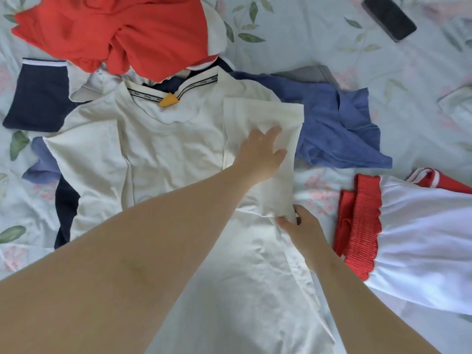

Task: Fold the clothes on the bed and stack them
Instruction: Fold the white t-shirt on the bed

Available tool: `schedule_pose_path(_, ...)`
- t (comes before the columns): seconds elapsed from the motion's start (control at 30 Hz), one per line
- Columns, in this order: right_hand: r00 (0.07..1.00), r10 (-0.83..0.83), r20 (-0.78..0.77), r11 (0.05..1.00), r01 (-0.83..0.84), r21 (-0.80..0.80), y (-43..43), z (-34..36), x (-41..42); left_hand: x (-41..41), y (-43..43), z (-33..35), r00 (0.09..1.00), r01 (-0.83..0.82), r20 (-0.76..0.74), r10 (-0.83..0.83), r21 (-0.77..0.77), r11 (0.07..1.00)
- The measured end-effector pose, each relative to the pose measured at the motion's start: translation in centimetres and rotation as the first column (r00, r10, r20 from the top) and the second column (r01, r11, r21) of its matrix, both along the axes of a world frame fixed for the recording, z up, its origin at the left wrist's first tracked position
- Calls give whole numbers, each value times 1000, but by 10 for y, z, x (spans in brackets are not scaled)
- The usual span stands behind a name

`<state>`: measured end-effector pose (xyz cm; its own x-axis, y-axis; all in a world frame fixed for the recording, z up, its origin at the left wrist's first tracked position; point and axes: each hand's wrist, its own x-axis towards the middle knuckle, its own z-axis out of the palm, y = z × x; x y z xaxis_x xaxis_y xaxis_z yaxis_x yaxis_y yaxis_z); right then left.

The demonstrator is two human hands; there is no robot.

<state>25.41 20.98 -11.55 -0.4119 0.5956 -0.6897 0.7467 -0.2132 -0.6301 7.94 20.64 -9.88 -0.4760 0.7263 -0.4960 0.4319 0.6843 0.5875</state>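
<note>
From the head camera, looking down at the bed (332, 34): the white T-shirt (166, 154) lies spread flat in the middle of the floral sheet, collar at the far end, hem running toward the person, so its long axis goes straight away from the body. The right sleeve (265, 116) is already turned inward over the chest. The left hand (260, 154) reaches across and lies flat on that folded panel, grip open, fingers spread, pressing and holding nothing. The right hand (304, 231) sits at the shirt's right edge, just below the folded sleeve, grip pinched on a crease of the white cloth. That's the key relation: the fold line runs lengthwise, and the right hand is on it and nearer, so it looks placed to carry the side inward toward the centre. The left sleeve (84, 159) lies open and well apart from both hands. Waiting around it: a red garment (122, 31) bunched beyond the collar, a blue garment (337, 129) to the right, navy cloth (38, 98) at left, white shorts with a red waistband (421, 238) near right, a phone (388, 17) far off.
</note>
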Motion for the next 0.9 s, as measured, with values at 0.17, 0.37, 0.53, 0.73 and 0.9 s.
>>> schedule_pose_path(0.17,984,-58,-170,996,44,-81,-4,8,8,24,35,-13,968,-17,-245,-55,-283,959)
schedule_pose_path(0.37,983,15,-185,989,-42,-144,-14,23,4,26,32,-8,917,-118,-395,52,-145,982)
schedule_pose_path(0.53,952,104,-286,953,-178,-247,-32,47,-11,-22,-3,19,852,-518,178,492,163,840)
schedule_pose_path(0.73,881,291,-373,880,-399,-258,-89,73,-51,-71,-94,51,238,-910,735,635,-60,411)
schedule_pose_path(0.9,813,438,-383,817,-538,-207,-159,74,-92,-117,-187,63,99,-959,783,614,-89,268)
